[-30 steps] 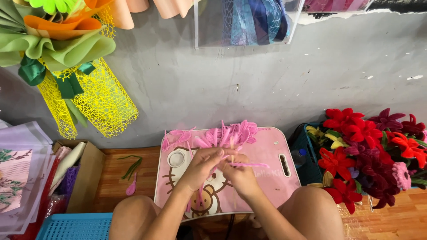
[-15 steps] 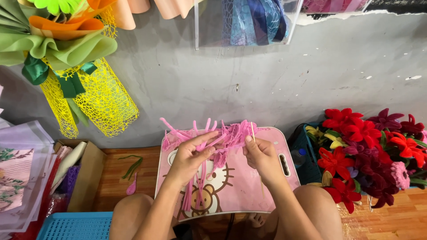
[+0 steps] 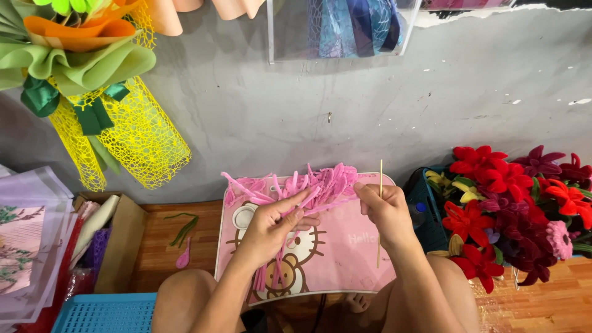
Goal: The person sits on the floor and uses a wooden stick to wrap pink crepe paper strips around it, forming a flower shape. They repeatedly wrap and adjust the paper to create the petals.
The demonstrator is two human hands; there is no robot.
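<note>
Assembly is judged to be in hand: pink pipe cleaners (image 3: 308, 185) are gripped by the left hand (image 3: 271, 225) above the pink lap table (image 3: 345, 253), while a thin wooden stick (image 3: 380, 209) is pinched upright in the right hand (image 3: 385, 213). Bringing them together calls for steady alignment.

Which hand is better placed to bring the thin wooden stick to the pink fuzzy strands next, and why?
The right hand, probably: its fingers already pinch the thin wooden stick upright, close beside the bunch of pink fuzzy strands. The left hand is occupied gripping that bunch over the pink cartoon lap table.
</note>
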